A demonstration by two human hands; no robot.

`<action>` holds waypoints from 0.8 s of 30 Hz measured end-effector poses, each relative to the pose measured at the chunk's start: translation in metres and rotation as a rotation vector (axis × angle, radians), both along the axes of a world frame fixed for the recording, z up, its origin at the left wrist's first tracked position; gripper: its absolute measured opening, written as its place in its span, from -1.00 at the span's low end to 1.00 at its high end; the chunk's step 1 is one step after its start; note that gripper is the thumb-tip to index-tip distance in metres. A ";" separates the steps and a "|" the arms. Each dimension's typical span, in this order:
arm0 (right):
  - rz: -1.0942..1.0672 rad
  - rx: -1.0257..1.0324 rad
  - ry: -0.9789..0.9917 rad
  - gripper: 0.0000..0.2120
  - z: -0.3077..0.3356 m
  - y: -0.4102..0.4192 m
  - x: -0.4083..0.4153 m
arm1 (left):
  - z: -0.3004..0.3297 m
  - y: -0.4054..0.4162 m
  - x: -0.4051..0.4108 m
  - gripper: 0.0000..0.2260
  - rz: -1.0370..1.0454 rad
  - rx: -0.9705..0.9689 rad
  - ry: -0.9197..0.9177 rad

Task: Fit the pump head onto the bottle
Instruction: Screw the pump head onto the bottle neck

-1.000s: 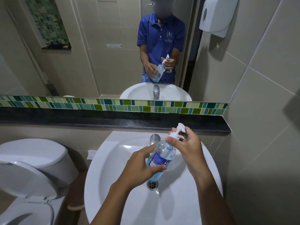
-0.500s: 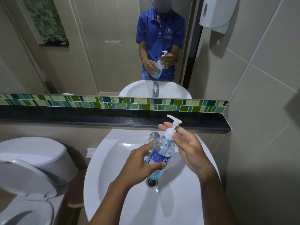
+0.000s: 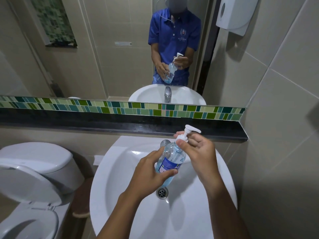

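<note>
A clear bottle (image 3: pixel 170 158) with blue liquid and a blue label hangs tilted over the white sink (image 3: pixel 120 171). My left hand (image 3: pixel 150 176) is wrapped around its lower body. The white pump head (image 3: pixel 187 133) sits on the bottle's neck, its nozzle pointing right. My right hand (image 3: pixel 198 152) pinches the pump's collar with thumb and fingertips; the other fingers are spread behind it.
The sink drain (image 3: pixel 162 192) lies below the bottle and a chrome tap (image 3: pixel 164 143) behind it. A black ledge (image 3: pixel 103 124) and mirror run along the wall. A toilet (image 3: pixel 32 171) with its lid up stands left. A white dispenser (image 3: pixel 233 12) hangs top right.
The bottle has turned more upright and the pump nozzle has swung round to point right. My right hand has shifted its grip on the collar. My left hand has stayed on the bottle.
</note>
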State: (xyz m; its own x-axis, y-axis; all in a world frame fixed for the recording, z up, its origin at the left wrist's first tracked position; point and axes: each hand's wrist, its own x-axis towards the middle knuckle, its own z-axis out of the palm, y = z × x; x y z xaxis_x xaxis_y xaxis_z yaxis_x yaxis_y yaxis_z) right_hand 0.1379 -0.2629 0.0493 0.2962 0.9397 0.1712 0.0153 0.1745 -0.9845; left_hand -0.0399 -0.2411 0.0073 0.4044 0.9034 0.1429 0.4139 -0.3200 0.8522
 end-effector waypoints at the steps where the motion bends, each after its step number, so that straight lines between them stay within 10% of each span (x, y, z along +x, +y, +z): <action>1: -0.137 -0.024 -0.071 -0.63 0.000 0.002 -0.004 | -0.001 0.000 0.001 -0.34 0.007 0.001 0.008; 7: 0.229 0.012 0.125 -0.64 -0.001 0.000 0.008 | 0.001 0.000 0.002 -0.31 -0.037 -0.033 -0.023; 13: -0.111 0.011 0.014 -0.81 -0.008 0.004 -0.010 | -0.007 -0.002 0.007 -0.37 0.009 -0.035 -0.039; 24: -0.024 0.033 -0.214 -0.73 0.010 0.024 0.003 | -0.004 0.036 0.005 -0.44 0.061 -0.069 -0.139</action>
